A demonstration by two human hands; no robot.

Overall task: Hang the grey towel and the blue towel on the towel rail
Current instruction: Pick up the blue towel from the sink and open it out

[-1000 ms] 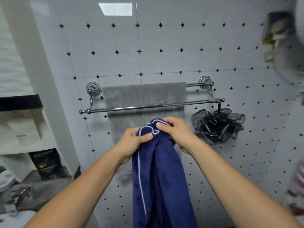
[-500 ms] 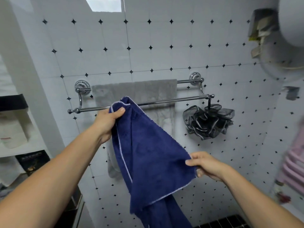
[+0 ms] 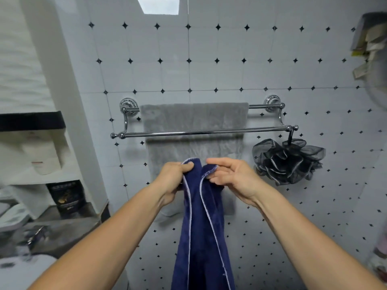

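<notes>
blue towel cut off below, shelf items blurred

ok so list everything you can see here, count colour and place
grey towel: 1, grey, draped over the rail's back bar
blue towel: 1, dark blue with pale edging, held below the rail, hanging down
rail: 1, chrome, two bars, on the wall
sponge: 1, black mesh, hanging from the front bar's right end
rolls: count unclear, white, blurred, left shelf
box: 1, black, lower left shelf
clutter: count unclear, pale, blurred, top right
wall: 1, white tiles with black diamonds, behind the rail
left grip: 1, bare hand, holding the blue towel's top edge
right grip: 1, bare hand, pinching the same edge alongside
</notes>
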